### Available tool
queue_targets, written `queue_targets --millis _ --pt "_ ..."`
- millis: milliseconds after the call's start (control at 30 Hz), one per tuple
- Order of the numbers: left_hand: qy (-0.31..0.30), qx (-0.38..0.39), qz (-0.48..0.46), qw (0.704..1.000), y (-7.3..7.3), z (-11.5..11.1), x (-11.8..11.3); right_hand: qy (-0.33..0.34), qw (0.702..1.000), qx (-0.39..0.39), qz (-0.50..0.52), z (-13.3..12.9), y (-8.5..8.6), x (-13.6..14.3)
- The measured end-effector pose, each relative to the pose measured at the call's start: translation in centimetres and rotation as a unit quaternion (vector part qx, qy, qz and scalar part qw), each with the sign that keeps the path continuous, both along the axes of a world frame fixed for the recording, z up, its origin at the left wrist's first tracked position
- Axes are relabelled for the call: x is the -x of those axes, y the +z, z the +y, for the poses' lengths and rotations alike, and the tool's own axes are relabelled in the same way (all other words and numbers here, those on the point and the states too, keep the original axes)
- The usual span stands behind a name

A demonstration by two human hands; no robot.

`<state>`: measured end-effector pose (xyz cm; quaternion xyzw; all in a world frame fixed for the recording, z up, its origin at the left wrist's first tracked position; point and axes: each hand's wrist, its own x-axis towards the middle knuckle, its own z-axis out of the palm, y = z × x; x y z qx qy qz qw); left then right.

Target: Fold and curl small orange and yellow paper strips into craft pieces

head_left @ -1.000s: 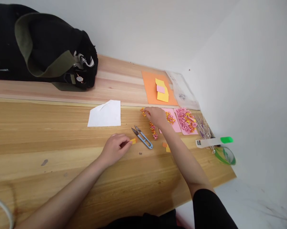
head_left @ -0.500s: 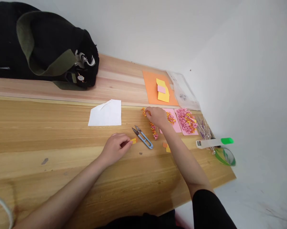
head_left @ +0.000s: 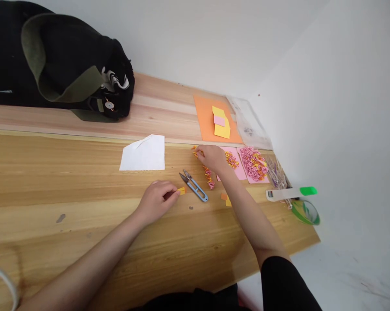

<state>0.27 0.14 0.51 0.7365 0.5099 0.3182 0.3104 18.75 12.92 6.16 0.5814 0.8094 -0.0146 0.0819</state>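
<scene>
My left hand (head_left: 156, 199) rests on the wooden table (head_left: 84, 181) and pinches a small orange-yellow paper piece (head_left: 181, 190) at its fingertips. Just right of it lie blue-handled thread snips (head_left: 194, 186). My right hand (head_left: 212, 158) reaches further back, and its fingertips touch a row of tiny orange and pink folded paper bits (head_left: 208, 175); what it pinches there is too small to tell. Two loose orange scraps (head_left: 226, 199) lie beside my right forearm.
A white paper sheet (head_left: 144, 154) lies left of my right hand. Behind are pink sheets holding folded paper bits (head_left: 253, 162), an orange sheet (head_left: 207, 123) with yellow and pink notes, a plastic bag (head_left: 248, 123), a black bag (head_left: 55, 65), and a green tape roll (head_left: 306, 211) at the right edge.
</scene>
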Motion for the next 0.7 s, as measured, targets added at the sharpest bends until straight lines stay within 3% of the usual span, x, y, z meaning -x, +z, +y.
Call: queue_targets --millis 700 --pt "-0.004 0.005 0.007 1.0 0.11 -0.02 0.09 0.011 0.999 0.018 0.027 0.19 -0.15 0.32"
